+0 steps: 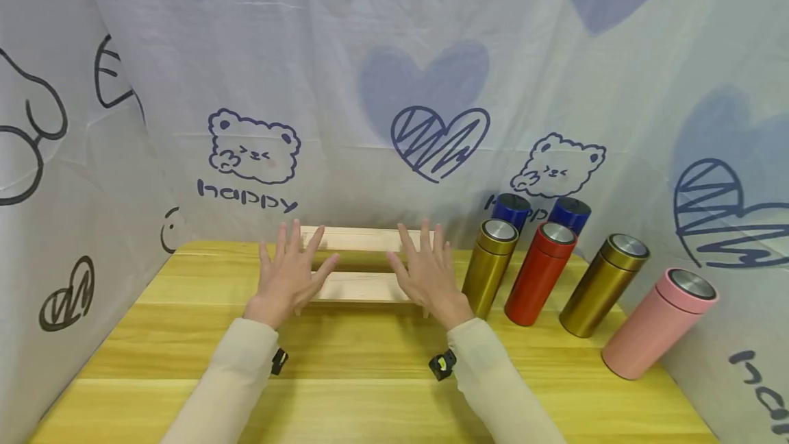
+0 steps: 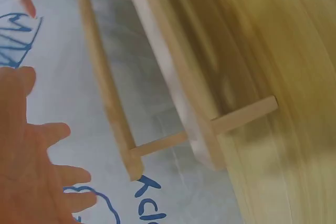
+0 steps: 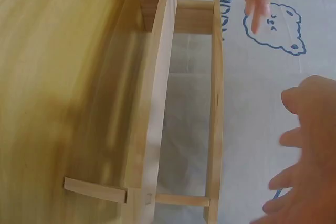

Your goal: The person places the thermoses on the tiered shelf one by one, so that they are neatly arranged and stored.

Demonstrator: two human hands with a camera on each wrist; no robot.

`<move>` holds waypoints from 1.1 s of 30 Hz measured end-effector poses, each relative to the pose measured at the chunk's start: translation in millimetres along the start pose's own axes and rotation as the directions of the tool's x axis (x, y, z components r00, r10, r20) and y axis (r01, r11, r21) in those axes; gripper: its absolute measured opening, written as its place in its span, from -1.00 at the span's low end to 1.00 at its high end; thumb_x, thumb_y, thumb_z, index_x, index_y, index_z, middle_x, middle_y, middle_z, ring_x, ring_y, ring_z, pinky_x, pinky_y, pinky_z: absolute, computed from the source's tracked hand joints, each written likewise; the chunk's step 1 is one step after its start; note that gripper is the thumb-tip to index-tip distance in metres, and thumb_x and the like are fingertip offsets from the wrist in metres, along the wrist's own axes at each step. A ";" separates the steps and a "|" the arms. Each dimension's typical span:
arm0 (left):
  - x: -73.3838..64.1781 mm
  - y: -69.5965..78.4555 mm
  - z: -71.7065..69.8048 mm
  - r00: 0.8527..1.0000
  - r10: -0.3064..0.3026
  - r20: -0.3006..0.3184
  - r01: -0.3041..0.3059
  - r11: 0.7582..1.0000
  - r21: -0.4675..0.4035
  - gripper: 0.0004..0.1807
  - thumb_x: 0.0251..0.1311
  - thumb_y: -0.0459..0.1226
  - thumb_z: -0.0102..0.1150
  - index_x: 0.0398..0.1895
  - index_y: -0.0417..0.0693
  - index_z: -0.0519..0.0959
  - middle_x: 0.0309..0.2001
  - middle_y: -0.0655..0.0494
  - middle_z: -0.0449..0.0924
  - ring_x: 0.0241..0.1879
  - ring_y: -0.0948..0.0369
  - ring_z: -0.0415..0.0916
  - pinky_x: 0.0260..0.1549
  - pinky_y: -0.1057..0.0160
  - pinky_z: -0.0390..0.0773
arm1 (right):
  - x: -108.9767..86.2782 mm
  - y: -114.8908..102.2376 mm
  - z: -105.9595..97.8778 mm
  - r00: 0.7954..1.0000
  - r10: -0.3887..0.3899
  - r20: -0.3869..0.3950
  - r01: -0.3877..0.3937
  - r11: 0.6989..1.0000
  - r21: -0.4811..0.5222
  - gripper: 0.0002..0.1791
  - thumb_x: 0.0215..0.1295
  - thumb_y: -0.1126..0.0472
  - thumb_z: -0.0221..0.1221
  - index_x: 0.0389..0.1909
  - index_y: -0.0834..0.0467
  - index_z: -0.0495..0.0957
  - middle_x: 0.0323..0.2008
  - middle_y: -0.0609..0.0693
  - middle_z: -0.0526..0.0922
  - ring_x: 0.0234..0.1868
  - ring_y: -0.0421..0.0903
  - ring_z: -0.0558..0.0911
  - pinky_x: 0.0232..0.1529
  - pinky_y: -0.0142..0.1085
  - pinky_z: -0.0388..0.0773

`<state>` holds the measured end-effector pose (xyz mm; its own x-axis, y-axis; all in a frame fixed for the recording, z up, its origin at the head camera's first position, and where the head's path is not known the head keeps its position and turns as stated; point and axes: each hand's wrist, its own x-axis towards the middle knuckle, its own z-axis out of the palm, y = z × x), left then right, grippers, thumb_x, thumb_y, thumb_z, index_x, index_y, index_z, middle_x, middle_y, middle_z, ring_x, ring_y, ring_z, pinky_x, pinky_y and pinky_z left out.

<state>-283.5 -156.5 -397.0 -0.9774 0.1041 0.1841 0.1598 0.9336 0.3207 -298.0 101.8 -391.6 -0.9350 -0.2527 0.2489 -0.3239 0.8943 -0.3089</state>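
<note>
The two-rail wooden rack (image 1: 364, 286) stands at 12 o'clock from the person. The left hand (image 1: 286, 283), by its 9 o'clock end, and the right hand (image 1: 429, 276), by its 3 o'clock end, are spread wide, holding nothing. Good handling probably means even, level contact at both ends, clear of the gold vacuum flask (image 1: 490, 269) at the right hand's 3 o'clock.

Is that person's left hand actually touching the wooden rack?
Apart. The left wrist view shows it: pale backdrop cloth is plainly visible between the spread left hand and the wooden rack.
</note>
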 end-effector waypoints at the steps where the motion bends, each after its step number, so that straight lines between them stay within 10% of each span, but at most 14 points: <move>1: -0.8 -0.1 -1.8 1.000 0.003 -0.013 -0.003 1.000 -0.014 -0.18 0.54 0.26 -0.24 0.69 0.10 -0.02 0.67 -0.29 -0.31 0.65 -0.29 -0.35 0.48 -0.51 -0.36 | -0.9 0.4 -0.3 1.000 -0.013 -0.024 0.014 0.999 0.033 -0.27 0.63 -0.24 -0.19 0.67 -0.02 0.02 0.66 0.33 -0.17 0.65 0.40 -0.17 0.57 0.35 -0.03; 6: -5.7 -6.7 -12.8 0.997 0.003 -0.078 -0.011 0.995 -0.095 -0.28 0.54 0.08 -0.05 0.62 -0.02 0.17 0.55 -0.33 0.17 0.49 -0.32 0.18 0.33 -0.48 0.28 | -8.3 1.9 -6.7 0.976 -0.085 -0.199 0.132 0.963 0.235 -0.46 0.53 0.01 0.15 0.38 0.22 0.48 0.48 0.35 0.36 0.45 0.33 0.42 0.44 0.22 0.37; 10: -11.2 -22.3 -18.0 0.997 -0.005 -0.074 -0.010 0.981 -0.195 -0.34 0.53 -0.05 0.02 0.57 -0.13 0.23 0.48 -0.35 0.28 0.42 -0.32 0.29 0.30 -0.39 0.38 | -20.4 5.7 -17.0 0.965 -0.103 -0.240 0.188 0.913 0.362 -0.64 0.40 0.15 0.28 0.10 0.28 0.66 0.07 0.27 0.71 -0.03 0.21 0.72 0.08 0.06 0.68; 19: -22.7 -63.6 0.2 0.996 0.057 -0.063 -0.076 0.929 -0.363 -0.47 0.47 -0.35 0.08 0.44 -0.36 0.35 0.32 -0.54 0.39 0.18 -0.41 0.51 0.13 -0.29 0.58 | -49.9 30.0 -41.7 0.995 -0.062 -0.074 0.092 0.844 0.529 -0.63 0.28 0.23 0.41 0.08 0.24 0.69 0.06 0.21 0.76 -0.05 0.12 0.79 -0.07 -0.12 0.77; 33: -36.6 -85.6 23.6 0.996 0.004 0.086 0.044 0.831 -0.555 -0.48 0.50 -0.37 0.08 0.48 -0.24 0.35 0.34 -0.56 0.37 0.19 -0.38 0.55 -0.10 -0.02 0.75 | -78.3 71.4 -79.0 0.995 0.033 -0.090 0.016 0.866 0.500 -0.69 0.23 0.22 0.46 -0.02 0.18 0.73 -0.10 0.13 0.82 -0.16 -0.03 0.80 -0.15 -0.38 0.72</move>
<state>-264.6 -232.1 -453.2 -0.9850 0.1372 0.1048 0.1663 0.5899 0.7902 -236.5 214.6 -360.7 -0.9284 -0.1888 0.3200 -0.3681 0.5850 -0.7227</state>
